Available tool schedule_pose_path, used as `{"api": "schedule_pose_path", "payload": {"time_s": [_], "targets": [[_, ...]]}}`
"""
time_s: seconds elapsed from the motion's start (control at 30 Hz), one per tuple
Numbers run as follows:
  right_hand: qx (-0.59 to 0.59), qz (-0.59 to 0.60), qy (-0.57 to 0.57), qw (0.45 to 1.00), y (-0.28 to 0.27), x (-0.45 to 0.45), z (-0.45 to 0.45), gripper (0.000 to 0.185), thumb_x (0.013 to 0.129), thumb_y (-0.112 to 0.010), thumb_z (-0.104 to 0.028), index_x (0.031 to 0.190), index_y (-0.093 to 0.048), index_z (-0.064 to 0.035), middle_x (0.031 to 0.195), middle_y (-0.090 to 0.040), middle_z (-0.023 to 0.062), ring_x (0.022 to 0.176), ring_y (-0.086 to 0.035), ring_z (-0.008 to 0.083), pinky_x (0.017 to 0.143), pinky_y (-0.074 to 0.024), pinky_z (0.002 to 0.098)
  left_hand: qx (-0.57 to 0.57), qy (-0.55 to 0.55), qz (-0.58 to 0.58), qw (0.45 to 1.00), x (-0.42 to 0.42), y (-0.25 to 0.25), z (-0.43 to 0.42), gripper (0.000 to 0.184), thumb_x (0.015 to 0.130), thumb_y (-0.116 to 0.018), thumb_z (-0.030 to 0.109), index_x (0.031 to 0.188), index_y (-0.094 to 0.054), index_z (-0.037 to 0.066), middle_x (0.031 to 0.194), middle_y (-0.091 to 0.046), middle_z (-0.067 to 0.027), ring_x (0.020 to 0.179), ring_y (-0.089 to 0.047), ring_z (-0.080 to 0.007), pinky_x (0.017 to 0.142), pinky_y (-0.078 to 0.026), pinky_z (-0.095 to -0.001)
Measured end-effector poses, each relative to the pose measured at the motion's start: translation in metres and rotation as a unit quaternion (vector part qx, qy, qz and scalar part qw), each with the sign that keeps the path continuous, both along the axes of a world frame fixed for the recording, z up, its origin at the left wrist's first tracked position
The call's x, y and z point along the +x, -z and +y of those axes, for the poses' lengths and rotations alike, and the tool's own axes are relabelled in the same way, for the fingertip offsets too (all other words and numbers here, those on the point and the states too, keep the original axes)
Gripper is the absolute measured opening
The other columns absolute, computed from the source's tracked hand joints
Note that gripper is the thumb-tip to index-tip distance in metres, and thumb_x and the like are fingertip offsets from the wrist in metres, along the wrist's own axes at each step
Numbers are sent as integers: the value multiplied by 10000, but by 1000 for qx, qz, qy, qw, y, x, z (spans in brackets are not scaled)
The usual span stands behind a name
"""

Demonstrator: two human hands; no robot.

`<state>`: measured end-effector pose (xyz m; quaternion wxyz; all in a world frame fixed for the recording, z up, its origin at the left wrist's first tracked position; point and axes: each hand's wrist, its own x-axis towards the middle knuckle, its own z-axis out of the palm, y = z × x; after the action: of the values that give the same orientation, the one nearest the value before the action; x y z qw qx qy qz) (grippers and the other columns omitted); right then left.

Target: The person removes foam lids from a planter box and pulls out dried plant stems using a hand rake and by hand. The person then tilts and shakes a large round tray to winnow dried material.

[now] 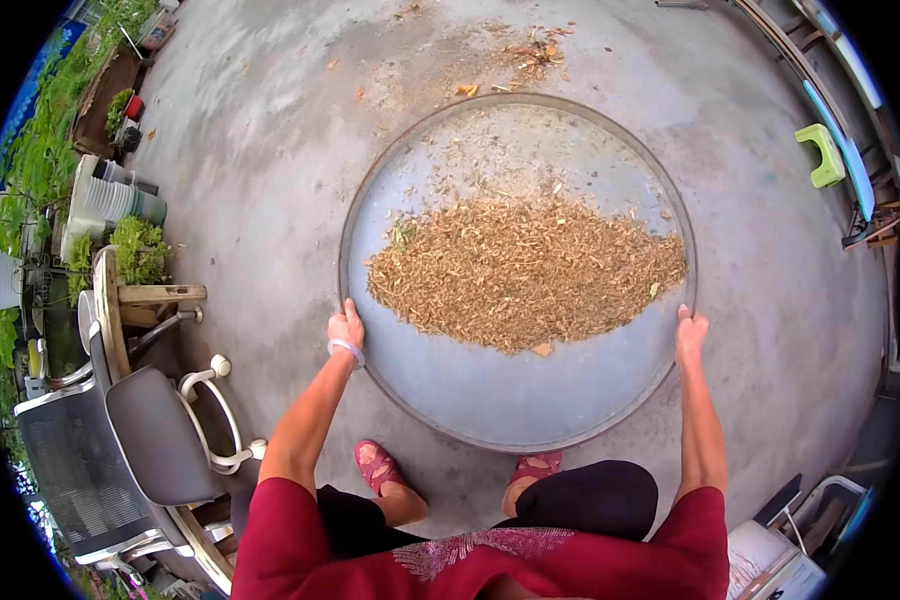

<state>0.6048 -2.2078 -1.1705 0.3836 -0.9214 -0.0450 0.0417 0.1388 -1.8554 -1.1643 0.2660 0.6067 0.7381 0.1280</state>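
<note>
In the head view I hold a large round shallow tray [470,400] with a raised rim, in front of my feet. My left hand [346,328], with a pale bangle at the wrist, grips the rim on the left side. On the opposite side my right hand [690,333] is closed on the rim. A heap of brown, shredded dry plant matter [530,270] spreads across the tray's middle. Finer bits are scattered toward the far rim. The fingers under the rim are hidden.
Dry leaf debris [535,55] lies on the concrete floor [250,160] beyond the tray. An office chair [160,430] and a wooden table [155,293] stand at left, near potted plants [140,250] and stacked pots [120,200]. A green stool [822,155] is at right.
</note>
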Motion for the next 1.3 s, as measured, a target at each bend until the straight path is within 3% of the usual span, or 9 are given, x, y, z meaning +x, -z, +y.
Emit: {"api": "schedule_pose_path", "payload": {"time_s": [0.17,0.3,0.4,0.67,0.8,0.97,1.07,1.23,1.3], "targets": [[-10,1,-22,1000,27,-4,-5,318,777,-581,-201,746,-532,112,644,-545,201,604,-484,254,635,-399,401,93,-6,-101,991,2,10,-15,582,850,-429,440,680,-559,-101,590,-549,-228,575,-549,-302,593,-407,-411],[-38,23,-46,998,23,12,-5,347,775,-580,-230,739,-535,112,624,-539,206,593,-483,250,620,-397,405,57,-12,29,998,0,-7,-7,554,845,-437,427,748,-577,-99,706,-580,-264,709,-585,-356,663,-427,-410],[-63,28,-53,996,20,19,-10,357,778,-571,-247,713,-535,103,604,-537,198,573,-481,254,603,-393,407,-23,-19,-3,1000,-1,-23,-15,545,849,-430,420,787,-583,-99,756,-588,-273,783,-586,-366,701,-432,-401],[-50,87,-67,993,-37,11,22,353,791,-545,-246,681,-525,89,621,-527,215,591,-493,272,615,-388,402,16,-58,-38,997,-21,-6,-32,559,853,-429,437,695,-560,-82,564,-550,-139,509,-480,-217,551,-400,-365],[-39,40,-140,989,-100,0,50,370,803,-531,-257,676,-503,89,619,-501,227,599,-474,292,613,-379,402,-4,-92,-73,993,-38,13,-31,544,856,-427,414,819,-591,-104,701,-618,-187,643,-599,-246,613,-445,-325],[-49,83,-87,992,-36,54,20,330,798,-546,-236,702,-544,80,621,-544,107,588,-485,202,591,-399,371,-35,-39,-32,998,27,-44,-12,494,861,-433,380,874,-583,-90,774,-607,-224,762,-596,-251,706,-428,-341],[21,66,-42,997,15,18,-35,320,790,-560,-207,765,-550,112,662,-556,89,645,-508,191,641,-410,348,-1,-8,-105,994,10,-42,-37,519,862,-434,409,821,-560,-93,667,-569,-125,628,-521,-178,582,-407,-337],[5,48,-103,994,28,-23,10,337,764,-595,-237,644,-539,73,570,-517,158,564,-462,198,575,-385,367,67,-52,8,996,-75,6,-40,483,854,-450,344,868,-570,-123,742,-613,-216,683,-590,-298,675,-441,-359],[-18,2,-149,989,-25,-16,70,371,761,-588,-272,637,-525,72,551,-490,175,534,-456,217,557,-384,374,9,-118,-32,992,-69,-4,-7,493,852,-441,353,895,-574,-120,792,-617,-222,720,-599,-309,675,-446,-365]]}}
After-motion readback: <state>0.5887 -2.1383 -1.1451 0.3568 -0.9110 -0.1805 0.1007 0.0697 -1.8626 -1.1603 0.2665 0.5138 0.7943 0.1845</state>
